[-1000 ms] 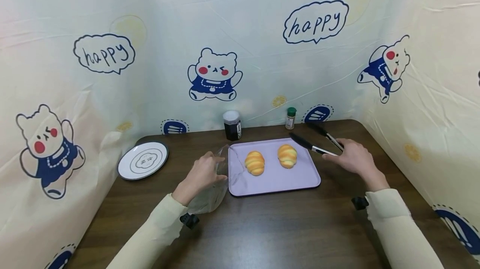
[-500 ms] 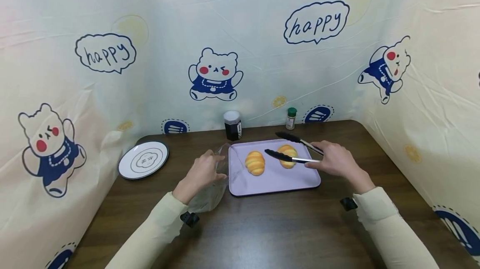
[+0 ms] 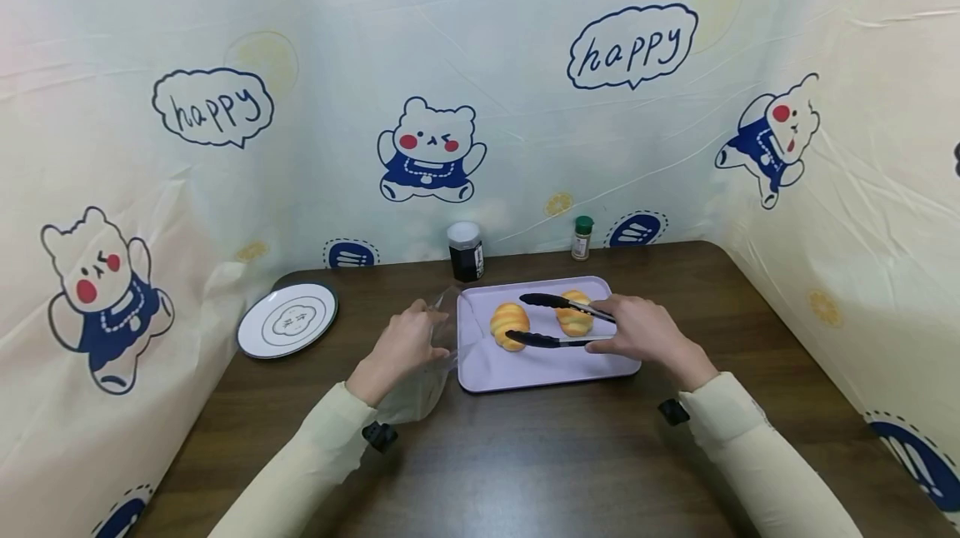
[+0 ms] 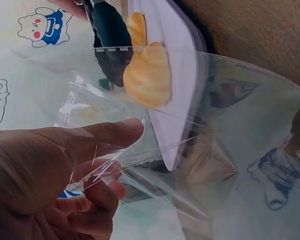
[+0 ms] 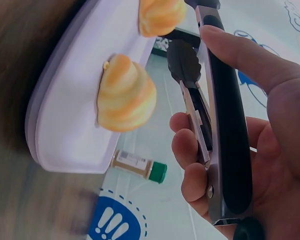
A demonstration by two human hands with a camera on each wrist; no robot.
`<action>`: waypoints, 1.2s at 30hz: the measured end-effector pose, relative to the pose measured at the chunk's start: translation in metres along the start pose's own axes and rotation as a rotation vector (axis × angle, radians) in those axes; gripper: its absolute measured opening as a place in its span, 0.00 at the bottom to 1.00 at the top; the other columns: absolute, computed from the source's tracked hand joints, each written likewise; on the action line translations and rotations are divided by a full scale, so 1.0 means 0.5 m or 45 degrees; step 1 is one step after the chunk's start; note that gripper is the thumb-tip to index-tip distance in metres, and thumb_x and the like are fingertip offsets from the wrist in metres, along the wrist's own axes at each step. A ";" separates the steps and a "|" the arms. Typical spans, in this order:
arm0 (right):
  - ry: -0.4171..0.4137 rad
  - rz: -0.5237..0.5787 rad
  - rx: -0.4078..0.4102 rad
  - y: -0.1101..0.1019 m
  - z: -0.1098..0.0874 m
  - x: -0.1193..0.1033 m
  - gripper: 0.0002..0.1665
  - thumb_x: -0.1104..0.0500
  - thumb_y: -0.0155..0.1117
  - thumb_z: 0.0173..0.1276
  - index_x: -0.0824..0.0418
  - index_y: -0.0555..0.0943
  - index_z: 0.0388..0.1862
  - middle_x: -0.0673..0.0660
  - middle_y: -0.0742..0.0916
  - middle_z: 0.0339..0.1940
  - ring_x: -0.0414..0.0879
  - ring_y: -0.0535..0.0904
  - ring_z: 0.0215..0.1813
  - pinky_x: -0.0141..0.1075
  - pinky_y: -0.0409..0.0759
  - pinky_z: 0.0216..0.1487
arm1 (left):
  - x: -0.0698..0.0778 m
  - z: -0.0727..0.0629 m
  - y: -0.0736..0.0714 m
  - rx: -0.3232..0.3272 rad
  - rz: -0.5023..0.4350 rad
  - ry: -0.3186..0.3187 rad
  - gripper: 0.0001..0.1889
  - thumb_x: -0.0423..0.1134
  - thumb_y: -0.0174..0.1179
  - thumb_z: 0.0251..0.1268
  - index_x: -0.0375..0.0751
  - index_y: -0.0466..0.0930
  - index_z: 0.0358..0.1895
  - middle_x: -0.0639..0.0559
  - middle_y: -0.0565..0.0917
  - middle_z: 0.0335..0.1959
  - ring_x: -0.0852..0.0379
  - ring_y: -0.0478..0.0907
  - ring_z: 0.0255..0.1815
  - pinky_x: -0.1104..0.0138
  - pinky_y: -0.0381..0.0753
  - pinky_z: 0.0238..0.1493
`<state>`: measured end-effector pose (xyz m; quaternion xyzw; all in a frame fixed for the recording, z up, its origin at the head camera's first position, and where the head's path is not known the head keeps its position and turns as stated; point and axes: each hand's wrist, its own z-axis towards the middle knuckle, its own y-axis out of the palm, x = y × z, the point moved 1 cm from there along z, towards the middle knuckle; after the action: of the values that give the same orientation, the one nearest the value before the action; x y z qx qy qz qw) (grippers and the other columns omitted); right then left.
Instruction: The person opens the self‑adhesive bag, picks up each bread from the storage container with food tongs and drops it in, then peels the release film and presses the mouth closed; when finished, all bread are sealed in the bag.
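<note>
L sleeve [image 3: 303, 471]: long, cream/off-wht, plain, matte, soft creases along length
R sleeve [image 3: 763, 471]: same col. & cut, sim. creases, thickish-looking
L cuff [image 3: 347, 410]: cream, wide band, ends approx. at wrist
R cuff [image 3: 722, 406]: ditto, wide band, looks turned back
L cam [image 3: 379, 437]: sm. blk boxy unit, inner side of cuff; markings too sm. to read
R cam [image 3: 673, 411]: sm. blk block, inner side
L hand [image 3: 403, 346]: bare
R hand [image 3: 648, 332]: bare
</note>
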<state>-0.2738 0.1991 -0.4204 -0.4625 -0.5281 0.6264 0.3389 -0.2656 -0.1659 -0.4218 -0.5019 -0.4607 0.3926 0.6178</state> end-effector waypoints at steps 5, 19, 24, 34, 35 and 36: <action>0.001 -0.018 -0.011 0.008 0.007 -0.011 0.44 0.35 0.75 0.53 0.57 0.80 0.64 0.63 0.85 0.60 0.59 0.83 0.55 0.58 0.82 0.52 | -0.001 -0.001 0.001 0.007 0.000 0.020 0.31 0.46 0.79 0.47 0.44 0.84 0.58 0.41 0.81 0.46 0.50 0.81 0.32 0.57 0.86 0.32; 0.023 -0.059 -0.047 0.015 0.020 -0.028 0.43 0.35 0.76 0.53 0.58 0.81 0.62 0.61 0.87 0.56 0.53 0.83 0.47 0.52 0.84 0.44 | -0.002 0.004 0.004 0.019 -0.014 0.082 0.31 0.49 0.79 0.47 0.44 0.84 0.58 0.42 0.82 0.45 0.54 0.77 0.29 0.59 0.85 0.31; 0.030 -0.061 -0.040 0.017 0.020 -0.028 0.42 0.35 0.75 0.54 0.58 0.82 0.61 0.61 0.87 0.55 0.53 0.82 0.45 0.51 0.83 0.43 | -0.002 0.006 0.008 0.017 -0.023 0.073 0.32 0.49 0.79 0.46 0.44 0.84 0.58 0.43 0.82 0.46 0.53 0.78 0.30 0.57 0.84 0.31; 0.003 -0.013 0.044 0.002 0.005 -0.023 0.41 0.35 0.73 0.56 0.57 0.81 0.62 0.61 0.87 0.56 0.54 0.84 0.48 0.53 0.84 0.43 | -0.001 0.007 0.008 -0.036 -0.082 0.014 0.32 0.48 0.79 0.47 0.44 0.83 0.59 0.43 0.81 0.48 0.52 0.79 0.33 0.56 0.86 0.34; -0.009 -0.002 0.062 -0.003 0.002 -0.023 0.41 0.35 0.73 0.56 0.58 0.81 0.62 0.62 0.86 0.57 0.56 0.84 0.49 0.54 0.84 0.44 | -0.001 0.007 0.009 -0.036 -0.081 0.012 0.32 0.48 0.79 0.47 0.44 0.83 0.59 0.43 0.81 0.47 0.53 0.79 0.33 0.56 0.86 0.34; -0.019 0.008 0.082 -0.009 0.000 -0.024 0.41 0.35 0.73 0.56 0.58 0.81 0.63 0.63 0.86 0.58 0.57 0.84 0.51 0.56 0.83 0.46 | -0.001 0.007 0.008 -0.035 -0.079 0.011 0.32 0.48 0.79 0.47 0.44 0.83 0.59 0.43 0.81 0.47 0.53 0.79 0.33 0.56 0.86 0.34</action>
<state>-0.2698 0.1893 -0.4134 -0.4483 -0.5088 0.6475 0.3478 -0.2693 -0.1647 -0.4257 -0.4976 -0.4786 0.3647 0.6247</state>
